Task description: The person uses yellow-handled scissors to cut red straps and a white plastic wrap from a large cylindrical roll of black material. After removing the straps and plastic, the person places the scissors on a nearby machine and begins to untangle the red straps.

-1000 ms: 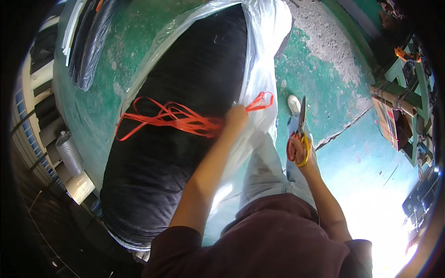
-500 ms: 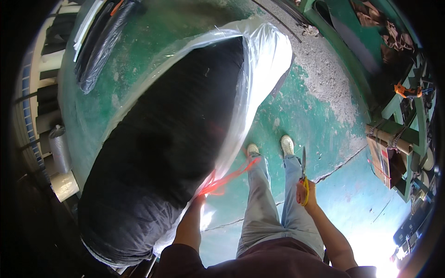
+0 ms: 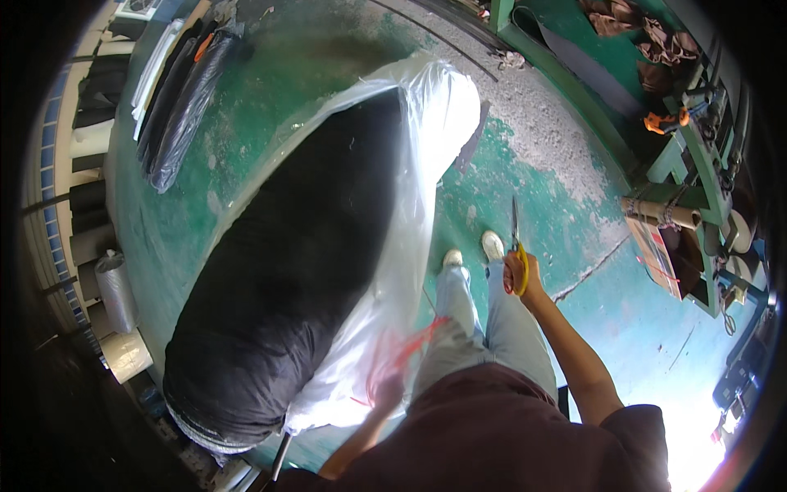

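Observation:
My right hand is closed round the yellow handles of a pair of scissors, whose blades point away from me. Low beside the bale, my left hand is closed on red plastic twine; both are smeared by motion. A big, long bale of black fabric lies along my left side. Clear plastic wrapping is gathered at its far end and hangs loose down its right side, close to my left hand.
Plastic-wrapped rolls lie at the far left, with more rolls racked along the left edge. At right stands a green metal frame with a cardboard box. The green floor is worn and cracked.
My left hand has drawn back toward me, away from the bale's side, with the red twine. The loose plastic now spreads out there. The scissors remain in my right hand.

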Tool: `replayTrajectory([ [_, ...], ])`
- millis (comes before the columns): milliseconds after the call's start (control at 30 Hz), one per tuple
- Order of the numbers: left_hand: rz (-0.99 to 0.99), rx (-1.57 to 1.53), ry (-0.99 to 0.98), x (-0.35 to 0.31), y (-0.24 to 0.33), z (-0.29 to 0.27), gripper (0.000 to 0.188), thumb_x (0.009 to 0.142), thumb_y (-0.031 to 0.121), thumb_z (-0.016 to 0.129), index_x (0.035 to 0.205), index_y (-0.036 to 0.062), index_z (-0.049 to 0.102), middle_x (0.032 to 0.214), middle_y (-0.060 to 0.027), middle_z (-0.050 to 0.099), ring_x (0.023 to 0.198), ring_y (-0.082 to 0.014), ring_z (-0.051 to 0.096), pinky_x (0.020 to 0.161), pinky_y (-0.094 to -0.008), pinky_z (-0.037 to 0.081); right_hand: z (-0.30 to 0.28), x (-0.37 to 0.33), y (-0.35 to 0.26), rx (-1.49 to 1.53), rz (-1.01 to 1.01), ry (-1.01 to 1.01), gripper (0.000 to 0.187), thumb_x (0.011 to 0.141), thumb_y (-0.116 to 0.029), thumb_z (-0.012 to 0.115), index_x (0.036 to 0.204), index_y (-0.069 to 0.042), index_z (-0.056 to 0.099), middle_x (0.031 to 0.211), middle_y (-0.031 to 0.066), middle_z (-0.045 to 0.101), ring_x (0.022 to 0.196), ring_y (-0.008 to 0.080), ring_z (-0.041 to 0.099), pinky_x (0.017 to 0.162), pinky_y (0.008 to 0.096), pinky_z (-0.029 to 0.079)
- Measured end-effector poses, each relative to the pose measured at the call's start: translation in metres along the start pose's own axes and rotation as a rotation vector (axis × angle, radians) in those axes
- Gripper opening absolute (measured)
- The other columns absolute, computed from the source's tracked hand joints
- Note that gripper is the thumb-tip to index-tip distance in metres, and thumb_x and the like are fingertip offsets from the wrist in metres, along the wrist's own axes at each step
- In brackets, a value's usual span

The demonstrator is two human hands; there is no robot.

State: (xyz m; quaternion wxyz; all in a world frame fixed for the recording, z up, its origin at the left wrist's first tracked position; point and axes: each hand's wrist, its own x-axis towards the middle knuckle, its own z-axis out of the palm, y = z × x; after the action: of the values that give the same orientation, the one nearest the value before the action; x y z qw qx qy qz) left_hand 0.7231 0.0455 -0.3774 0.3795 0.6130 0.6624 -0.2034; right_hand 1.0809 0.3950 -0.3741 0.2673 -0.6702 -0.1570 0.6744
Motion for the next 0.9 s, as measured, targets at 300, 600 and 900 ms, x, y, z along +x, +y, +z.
replayTrajectory([
  [300,0.081,-0.793,0.002,0.131,0.156,-0.196,0.027,0.089,0.031,0.058,0.089,0.0056,0.067,0.064,-0.0049,0.061,0.059,-0.0131,0.057,0.055,-0.0304,0.043,-0.025,-0.112,0.065,0.075,-0.096,0.116,0.025,0.085,-0.019,0.056,0.066,-0.006,0.049,0.05,0.002,0.044,0.037,0.0118,0.042,0.034,0.0265,0.033],
  [600,0.479,-0.586,-0.222,0.105,0.236,-0.208,0.02,0.09,0.025,0.06,0.085,0.0057,0.066,0.063,-0.0006,0.059,0.057,-0.0089,0.053,0.054,-0.0284,0.042,-0.065,-0.188,0.15,0.371,0.013,0.425,0.024,0.082,-0.025,0.056,0.068,-0.007,0.051,0.053,0.0018,0.046,0.038,0.0117,0.04,0.035,0.0265,0.031],
  [900,0.542,-0.544,-0.132,0.088,0.314,-0.218,0.018,0.093,0.02,0.056,0.09,0.0037,0.063,0.064,-0.0016,0.059,0.058,-0.0112,0.055,0.054,-0.0286,0.043,-0.126,-0.198,0.105,0.123,-0.329,0.415,0.023,0.085,-0.018,0.054,0.066,-0.005,0.052,0.051,0.002,0.047,0.04,0.0111,0.044,0.037,0.0264,0.035],
])
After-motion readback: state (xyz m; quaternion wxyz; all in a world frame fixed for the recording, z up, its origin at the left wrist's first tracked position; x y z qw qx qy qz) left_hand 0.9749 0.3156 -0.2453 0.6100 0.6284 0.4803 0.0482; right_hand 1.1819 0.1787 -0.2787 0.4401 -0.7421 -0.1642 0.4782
